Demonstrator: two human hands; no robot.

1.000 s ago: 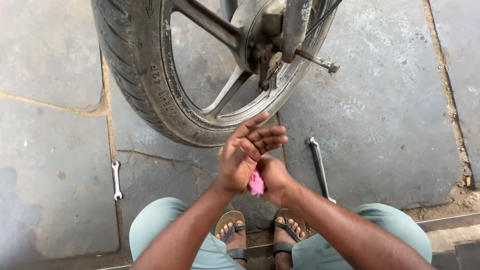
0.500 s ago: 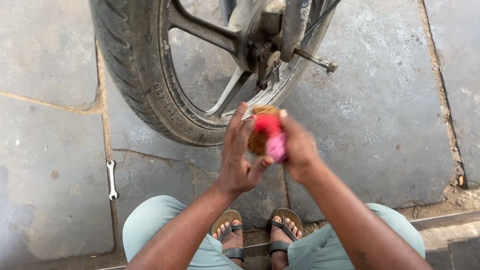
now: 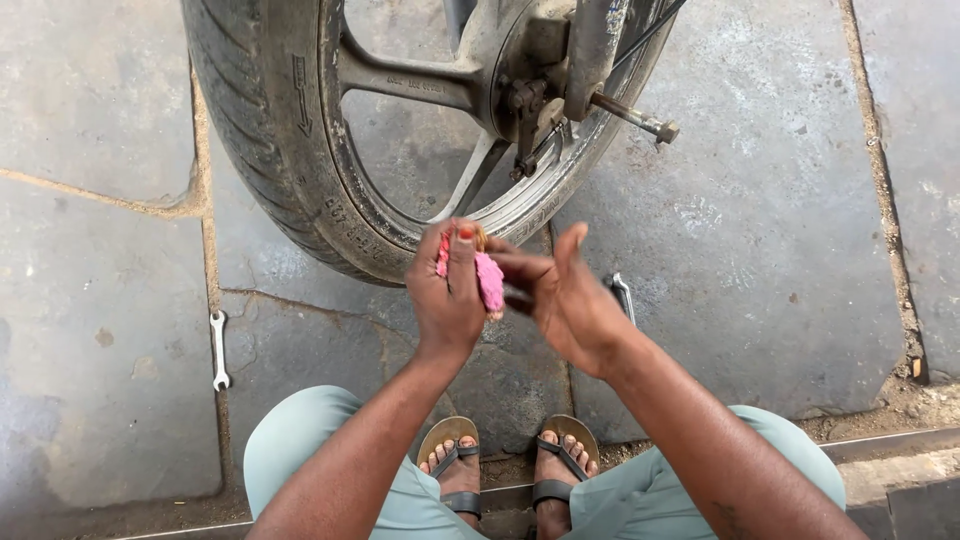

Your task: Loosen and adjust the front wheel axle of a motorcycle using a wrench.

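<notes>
left hand (image 3: 447,295) closed round pink rag (image 3: 489,279) | right hand (image 3: 570,300) open, fingers touching rag | rag at 6 o'clock below wheel (image 3: 330,150) | wheel mounted, grimy | spanner (image 3: 217,348) on floor at 9 o'clock, untouched

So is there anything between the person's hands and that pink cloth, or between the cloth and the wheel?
Nothing stands between them. The left hand already grips the crumpled pink cloth, and the right hand touches it from the other side. Only open air separates the cloth from the grey spoked motorcycle wheel just beyond.
</notes>
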